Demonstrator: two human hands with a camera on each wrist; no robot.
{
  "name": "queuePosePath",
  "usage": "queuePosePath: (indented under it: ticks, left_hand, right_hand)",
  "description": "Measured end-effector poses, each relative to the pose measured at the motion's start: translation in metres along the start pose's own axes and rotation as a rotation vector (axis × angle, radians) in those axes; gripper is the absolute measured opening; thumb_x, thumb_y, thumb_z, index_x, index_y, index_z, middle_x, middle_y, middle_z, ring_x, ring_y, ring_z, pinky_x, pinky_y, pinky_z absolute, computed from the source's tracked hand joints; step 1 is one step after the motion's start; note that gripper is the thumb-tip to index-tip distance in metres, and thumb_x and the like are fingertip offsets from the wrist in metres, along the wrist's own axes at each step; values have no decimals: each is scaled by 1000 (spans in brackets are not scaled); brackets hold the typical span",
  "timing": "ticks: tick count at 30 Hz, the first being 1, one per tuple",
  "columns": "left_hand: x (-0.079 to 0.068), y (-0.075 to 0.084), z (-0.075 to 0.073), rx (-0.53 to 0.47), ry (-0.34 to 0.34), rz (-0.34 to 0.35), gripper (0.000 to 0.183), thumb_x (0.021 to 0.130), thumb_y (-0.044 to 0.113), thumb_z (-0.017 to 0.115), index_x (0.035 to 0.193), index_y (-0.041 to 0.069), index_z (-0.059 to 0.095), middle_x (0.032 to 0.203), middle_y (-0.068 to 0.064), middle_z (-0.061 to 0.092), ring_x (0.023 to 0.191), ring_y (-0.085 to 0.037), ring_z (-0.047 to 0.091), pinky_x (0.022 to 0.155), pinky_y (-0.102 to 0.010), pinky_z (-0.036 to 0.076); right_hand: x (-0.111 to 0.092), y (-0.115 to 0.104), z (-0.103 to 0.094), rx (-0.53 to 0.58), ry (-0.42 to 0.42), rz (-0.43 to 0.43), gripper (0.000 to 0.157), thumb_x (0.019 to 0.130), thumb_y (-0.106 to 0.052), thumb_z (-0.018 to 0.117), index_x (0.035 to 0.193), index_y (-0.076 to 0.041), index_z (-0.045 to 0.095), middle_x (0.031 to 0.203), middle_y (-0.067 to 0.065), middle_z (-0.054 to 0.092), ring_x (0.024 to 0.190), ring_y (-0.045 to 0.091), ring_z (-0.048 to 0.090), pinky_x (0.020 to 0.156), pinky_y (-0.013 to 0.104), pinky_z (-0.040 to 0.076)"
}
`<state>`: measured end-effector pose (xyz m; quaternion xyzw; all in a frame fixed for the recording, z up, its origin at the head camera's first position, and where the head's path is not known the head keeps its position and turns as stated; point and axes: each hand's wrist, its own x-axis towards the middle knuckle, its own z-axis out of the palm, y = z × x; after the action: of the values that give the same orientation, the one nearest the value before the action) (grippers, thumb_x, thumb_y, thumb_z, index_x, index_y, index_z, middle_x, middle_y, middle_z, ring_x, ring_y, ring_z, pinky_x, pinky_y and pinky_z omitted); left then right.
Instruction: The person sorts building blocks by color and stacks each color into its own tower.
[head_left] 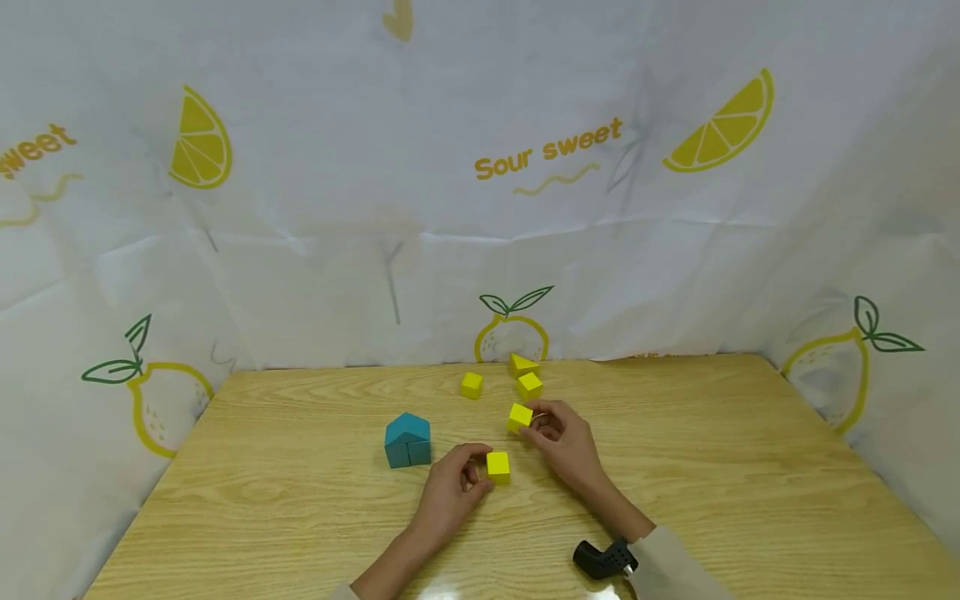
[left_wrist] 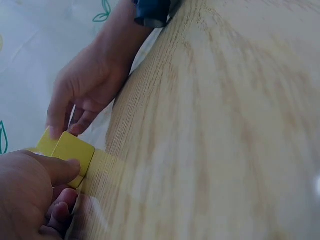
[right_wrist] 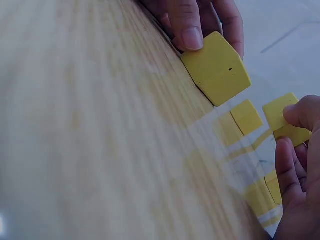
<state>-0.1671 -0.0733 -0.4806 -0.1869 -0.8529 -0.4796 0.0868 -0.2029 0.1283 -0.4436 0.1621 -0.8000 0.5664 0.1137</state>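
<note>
My left hand pinches a yellow cube between thumb and fingers, near the middle of the wooden table. In the right wrist view that cube stands on the tabletop. Farther back and to the right, my right hand grips a second yellow cube. It appears lifted off the wood in the right wrist view, thumb on one face and fingers below. The two cubes are apart. Left of my left hand stands a small blue house-shaped group of blocks, a peaked piece over two lower ones.
Behind the right hand sit a yellow cube and a yellow triangular block, with another yellow cube to their left. A white lemon-print cloth hangs along the table's back edge. A black device is at the right wrist.
</note>
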Motion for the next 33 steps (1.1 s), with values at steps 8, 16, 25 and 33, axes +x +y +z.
queuePosePath:
  ticks: [8, 16, 25, 33]
  left_hand:
    - [-1, 0, 1, -5, -7, -1, 38, 82, 1, 74, 117, 7, 61, 97, -1, 60, 65, -6, 45, 54, -21, 42]
    - [-2, 0, 1, -10, -5, 0, 38, 82, 1, 74, 117, 8, 62, 95, 0, 59, 65, -6, 44, 54, -21, 41]
    - [-1, 1, -1, -14, -5, 3, 38, 82, 1, 74, 117, 8, 62, 94, 1, 58, 66, -6, 45, 55, -20, 41]
    - [-1, 1, -1, -16, -14, -5, 38, 82, 2, 74, 117, 8, 62, 94, 2, 57, 65, -7, 44, 55, -20, 41]
  right_hand:
    - [-19, -1, -13, 19, -104, -24, 29, 84, 1, 71, 112, 4, 62, 93, 16, 60, 78, 24, 58, 67, 28, 51]
    - [-25, 6, -22, 51, -264, -55, 30, 84, 1, 71, 112, 5, 61, 94, 16, 59, 77, 21, 57, 66, 28, 52]
    - [-22, 19, -21, 22, -353, -151, 32, 81, 3, 74, 111, 2, 62, 94, 13, 60, 77, 27, 59, 69, 29, 53]
    - [-23, -1, -23, -4, -385, -128, 32, 80, 6, 73, 110, 5, 62, 92, 16, 59, 77, 29, 59, 68, 30, 52]
